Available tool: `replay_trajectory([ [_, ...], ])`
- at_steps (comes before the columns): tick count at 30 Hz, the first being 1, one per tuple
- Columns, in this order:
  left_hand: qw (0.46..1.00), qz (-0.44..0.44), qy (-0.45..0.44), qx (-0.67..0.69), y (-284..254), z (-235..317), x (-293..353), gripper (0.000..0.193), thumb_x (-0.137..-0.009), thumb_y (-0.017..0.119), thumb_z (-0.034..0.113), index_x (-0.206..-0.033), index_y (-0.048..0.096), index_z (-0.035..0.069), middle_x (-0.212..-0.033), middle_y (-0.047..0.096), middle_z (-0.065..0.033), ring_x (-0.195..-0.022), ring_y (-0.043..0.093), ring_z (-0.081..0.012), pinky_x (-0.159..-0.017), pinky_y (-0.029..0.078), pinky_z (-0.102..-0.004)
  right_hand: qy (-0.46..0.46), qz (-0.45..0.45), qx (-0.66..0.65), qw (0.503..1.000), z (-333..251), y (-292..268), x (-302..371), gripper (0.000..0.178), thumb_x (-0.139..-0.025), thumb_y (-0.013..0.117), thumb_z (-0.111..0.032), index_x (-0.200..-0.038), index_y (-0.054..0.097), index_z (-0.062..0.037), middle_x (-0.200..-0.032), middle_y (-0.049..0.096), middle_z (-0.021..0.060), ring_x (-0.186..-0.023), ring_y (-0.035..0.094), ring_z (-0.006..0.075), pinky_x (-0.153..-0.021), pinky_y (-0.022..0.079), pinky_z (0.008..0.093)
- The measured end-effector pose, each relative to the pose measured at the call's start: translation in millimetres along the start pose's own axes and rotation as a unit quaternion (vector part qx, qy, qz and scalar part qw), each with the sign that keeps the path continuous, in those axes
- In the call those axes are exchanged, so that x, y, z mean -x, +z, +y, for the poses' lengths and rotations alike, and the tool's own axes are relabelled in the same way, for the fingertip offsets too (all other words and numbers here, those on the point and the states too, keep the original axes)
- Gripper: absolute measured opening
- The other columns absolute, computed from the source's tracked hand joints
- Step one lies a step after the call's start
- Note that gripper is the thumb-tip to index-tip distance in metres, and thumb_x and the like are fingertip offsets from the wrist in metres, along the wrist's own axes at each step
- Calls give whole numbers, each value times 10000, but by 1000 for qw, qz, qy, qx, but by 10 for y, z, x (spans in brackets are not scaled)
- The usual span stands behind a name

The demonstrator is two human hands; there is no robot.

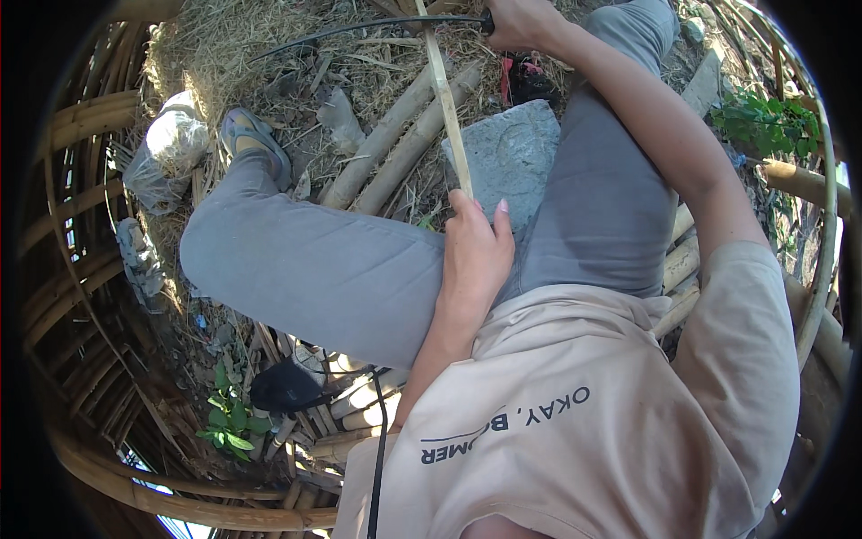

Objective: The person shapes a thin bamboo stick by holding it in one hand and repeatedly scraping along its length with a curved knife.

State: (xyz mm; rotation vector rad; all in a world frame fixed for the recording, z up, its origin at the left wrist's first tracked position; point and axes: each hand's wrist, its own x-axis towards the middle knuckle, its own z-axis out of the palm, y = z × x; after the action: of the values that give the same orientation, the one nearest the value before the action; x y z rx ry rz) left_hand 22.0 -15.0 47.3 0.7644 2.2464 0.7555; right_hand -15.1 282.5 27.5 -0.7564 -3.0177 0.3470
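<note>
My left hand (474, 247), in front of my belly, is closed around the lower end of a pale split bamboo strip (446, 103). The strip runs up and away from me, past the top edge of the view. At the top, my right hand (523, 25) grips the dark handle of a long, thin, curved knife (359, 30). Its blade points left and crosses the strip near the far end; I cannot tell whether the edge bites into it. Beneath the strip's near part, between my legs, lies a flat grey stone slab (512, 153).
Two bamboo poles (382, 139) lie left of the slab. Dry straw and shavings (206, 54) cover the ground beyond. A clear plastic bag (171, 144) sits by my shoe (251, 139). Bamboo slat walls (85, 242) curve around me, and a black cord (377, 449) hangs near my left arm.
</note>
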Motion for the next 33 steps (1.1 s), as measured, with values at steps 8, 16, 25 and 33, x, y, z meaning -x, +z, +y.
replay_trajectory([
  [8, 1000, 11, 21, -12, 45, -27, -7, 327, -950, 579, 140, -1026, 390, -116, -744, 611, -362, -736, 639, -525, -643, 522, -550, -10, -52, 5, 999, -319, -45, 146, 234, -645, 684, -203, -745, 709, 8, -787, 696, 244, -789, 704, 399, -704, 576, 470],
  [16, 999, 10, 15, -41, 59, 10, -5, 358, -949, 584, 151, -1054, 381, -125, -727, 612, -358, -715, 641, -520, -631, 526, -547, 43, 25, 4, 999, 71, -3, 6, 291, -687, 667, -246, -764, 717, 29, -783, 692, 256, -772, 708, 392, -679, 580, 462],
  [25, 999, 8, 19, -43, 54, 4, 0, 392, -948, 586, 156, -1075, 366, -144, -725, 612, -358, -715, 643, -518, -639, 523, -551, -41, -105, -28, 993, -214, -165, 202, 272, -660, 684, -214, -756, 716, 38, -780, 691, 262, -771, 709, 392, -674, 577, 461],
  [33, 999, -3, -14, -37, 43, 27, -7, 365, -942, 607, 179, -1043, 397, -102, -783, 611, -363, -775, 631, -533, -694, 503, -554, 25, -6, 7, 1000, 33, 13, -19, 272, -631, 694, -219, -759, 723, 19, -775, 693, 253, -754, 706, 396, -670, 577, 463],
])
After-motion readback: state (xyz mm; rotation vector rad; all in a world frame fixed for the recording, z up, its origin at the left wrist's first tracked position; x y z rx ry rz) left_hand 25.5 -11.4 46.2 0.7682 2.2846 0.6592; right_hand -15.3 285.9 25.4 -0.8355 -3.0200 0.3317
